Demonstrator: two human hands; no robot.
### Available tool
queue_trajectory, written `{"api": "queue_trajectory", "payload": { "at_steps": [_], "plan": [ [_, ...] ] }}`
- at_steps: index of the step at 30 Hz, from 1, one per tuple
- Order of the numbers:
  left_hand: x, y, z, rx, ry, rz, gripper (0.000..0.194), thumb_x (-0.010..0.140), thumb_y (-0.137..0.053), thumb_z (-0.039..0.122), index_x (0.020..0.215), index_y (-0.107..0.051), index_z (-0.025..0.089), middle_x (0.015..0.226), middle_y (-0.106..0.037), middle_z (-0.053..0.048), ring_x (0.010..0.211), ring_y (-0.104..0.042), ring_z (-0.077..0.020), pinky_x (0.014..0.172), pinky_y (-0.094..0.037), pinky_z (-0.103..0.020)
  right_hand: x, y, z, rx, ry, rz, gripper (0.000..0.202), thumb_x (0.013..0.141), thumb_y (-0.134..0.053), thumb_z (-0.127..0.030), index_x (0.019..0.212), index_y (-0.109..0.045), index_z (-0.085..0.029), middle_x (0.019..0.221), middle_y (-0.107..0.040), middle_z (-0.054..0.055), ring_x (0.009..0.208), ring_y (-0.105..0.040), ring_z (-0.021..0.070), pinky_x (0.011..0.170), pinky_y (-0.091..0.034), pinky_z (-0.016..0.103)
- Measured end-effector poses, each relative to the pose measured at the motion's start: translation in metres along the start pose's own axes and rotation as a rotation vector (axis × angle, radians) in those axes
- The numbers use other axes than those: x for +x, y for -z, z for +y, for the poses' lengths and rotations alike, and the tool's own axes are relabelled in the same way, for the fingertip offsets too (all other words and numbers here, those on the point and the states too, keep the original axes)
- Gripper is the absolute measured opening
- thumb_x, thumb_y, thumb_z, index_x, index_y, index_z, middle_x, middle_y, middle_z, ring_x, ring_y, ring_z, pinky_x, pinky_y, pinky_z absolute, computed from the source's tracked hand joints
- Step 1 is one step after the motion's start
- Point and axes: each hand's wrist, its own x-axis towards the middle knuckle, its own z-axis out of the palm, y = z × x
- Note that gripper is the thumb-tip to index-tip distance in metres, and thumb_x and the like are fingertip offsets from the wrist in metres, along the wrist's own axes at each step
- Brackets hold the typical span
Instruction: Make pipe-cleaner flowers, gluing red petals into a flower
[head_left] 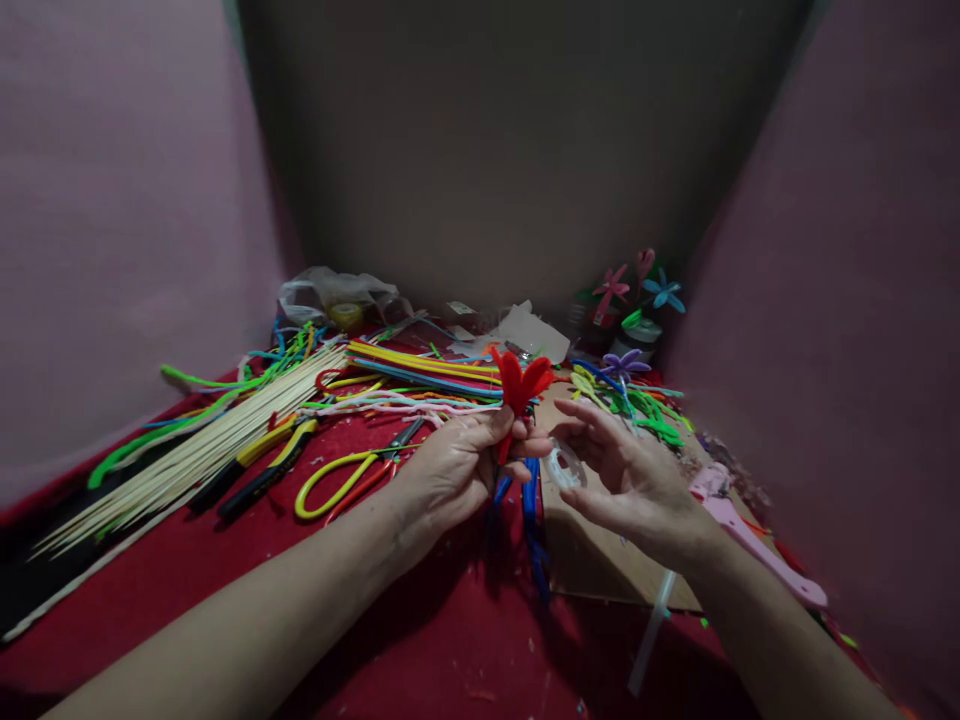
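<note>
My left hand [480, 445] is closed, pinching a red pipe-cleaner flower [517, 378] by its base between thumb and fingers. The petals point upward. Blue pipe cleaners [534, 530] hang or lie just below that hand; whether they touch it, I cannot tell. Just to the right, my right hand [622, 465] is open, its thumb and fingers curved apart. A clear ring, like a small tape roll [562, 468], shows by its fingertips, above a piece of cardboard [600, 560]. I cannot make out whether the fingers touch the ring.
Left lie wooden sticks [217, 435], pliers [274, 465] and yellow-handled scissors [337, 485]. Bundled pipe cleaners [420, 370] lie behind my hands. A pink glue gun [765, 550] and a clear glue stick [651, 632] are at right. Finished flowers [664, 290] stand at the back right.
</note>
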Motion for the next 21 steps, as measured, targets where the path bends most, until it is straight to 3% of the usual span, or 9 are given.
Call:
{"api": "queue_trajectory", "payload": {
  "at_steps": [5,9,12,15,21],
  "plan": [
    [0.004,0.005,-0.002,-0.009,-0.035,-0.042,0.026,0.085,-0.045,0.016,0.066,-0.060,0.007,0.063,-0.066,-0.010,0.054,-0.063,-0.0131,0.053,-0.052,-0.021,0.005,0.002,-0.002,-0.096,-0.174,-0.075,0.032,0.072,-0.054,-0.016,0.104,-0.057,-0.023,0.090,-0.058,0.002,0.083,-0.054,0.0167,0.072,-0.043,0.029],
    [0.005,0.006,-0.004,-0.020,-0.031,-0.073,0.026,0.085,-0.045,0.018,0.066,-0.060,0.007,0.065,-0.067,-0.011,0.055,-0.064,-0.0155,0.057,-0.054,-0.027,0.013,-0.004,-0.004,-0.184,-0.267,0.003,0.015,0.072,-0.049,-0.017,0.079,-0.061,-0.021,0.072,-0.056,-0.001,0.067,-0.051,0.0134,0.061,-0.040,0.025],
    [0.005,0.004,-0.004,-0.018,-0.053,-0.073,0.026,0.085,-0.046,0.018,0.066,-0.060,0.007,0.063,-0.066,-0.012,0.057,-0.065,-0.0173,0.059,-0.054,-0.029,0.017,-0.014,-0.003,-0.028,-0.307,0.040,0.014,0.076,-0.046,-0.022,0.073,-0.059,-0.020,0.068,-0.055,-0.001,0.059,-0.048,0.0109,0.053,-0.037,0.022],
    [0.005,0.003,-0.004,-0.003,-0.076,-0.070,0.027,0.085,-0.045,0.016,0.064,-0.060,0.007,0.060,-0.065,-0.010,0.053,-0.063,-0.0144,0.055,-0.053,-0.024,0.016,-0.018,-0.002,-0.015,-0.341,0.092,0.019,0.078,-0.050,-0.033,0.074,-0.061,-0.018,0.060,-0.051,-0.002,0.050,-0.041,0.0087,0.045,-0.031,0.021],
    [0.007,0.009,-0.008,0.061,-0.139,-0.067,0.021,0.084,-0.049,0.021,0.071,-0.060,0.009,0.077,-0.066,-0.010,0.052,-0.060,-0.0102,0.037,-0.042,-0.015,0.011,-0.003,0.000,-0.095,-0.261,0.229,0.020,0.075,-0.058,-0.034,0.065,-0.060,-0.018,0.059,-0.051,-0.002,0.050,-0.038,0.0081,0.048,-0.031,0.022]
  ]
}}
